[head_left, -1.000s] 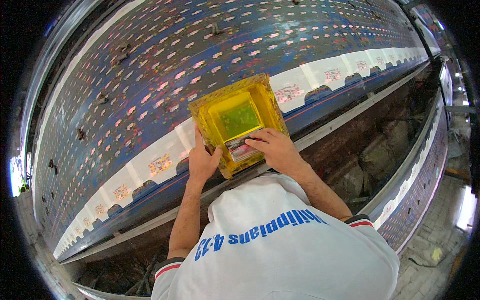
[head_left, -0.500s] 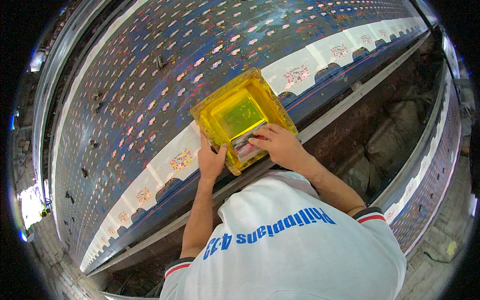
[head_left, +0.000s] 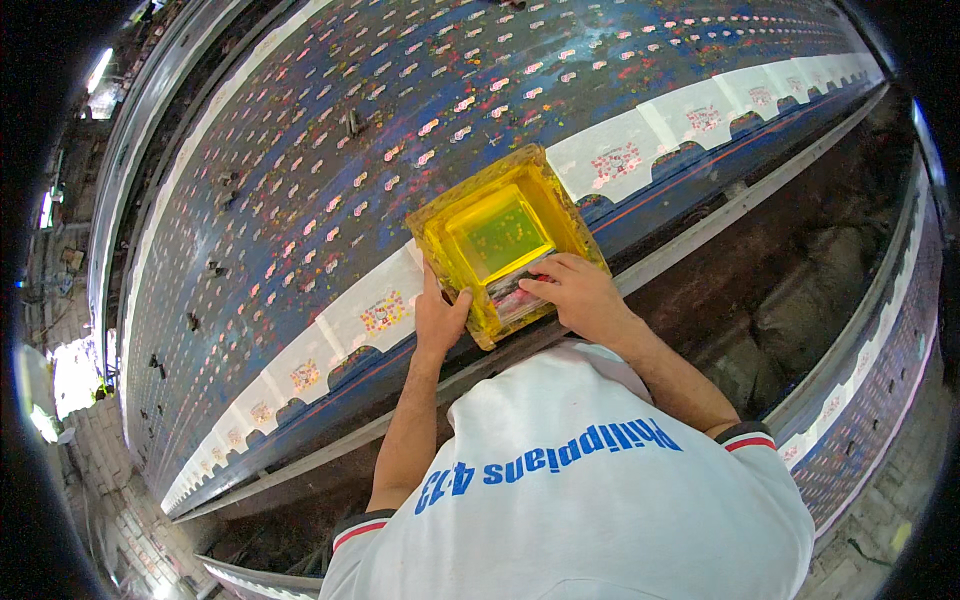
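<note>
A yellow, ink-stained screen-printing frame (head_left: 436, 233) lies tilted across the near edge strip of a long printing table (head_left: 300, 170). Through its mesh window (head_left: 503, 232) shows a greenish yellow area. My left hand (head_left: 440, 318) grips the frame's left side by the near corner, thumb on the rim and fingers partly hidden along the outer side. Inside the near end of the frame, my right hand (head_left: 585, 297) closes its fingers on what looks like a squeegee (head_left: 510, 300), pale and smeared with pink and dark ink. Its blade is hidden.
White fabric pieces (head_left: 612, 162) with small floral prints line the table's near edge on both sides of the frame. A rail (head_left: 740, 205) runs along that edge above a dark gap. Behind to the right stands another printed table (head_left: 860, 420). Small dark clips (head_left: 352, 122) dot the surface.
The whole view has shifted a little, so table and frame appear further right. Both hands keep their places on the frame and squeegee, with no clear movement between them.
</note>
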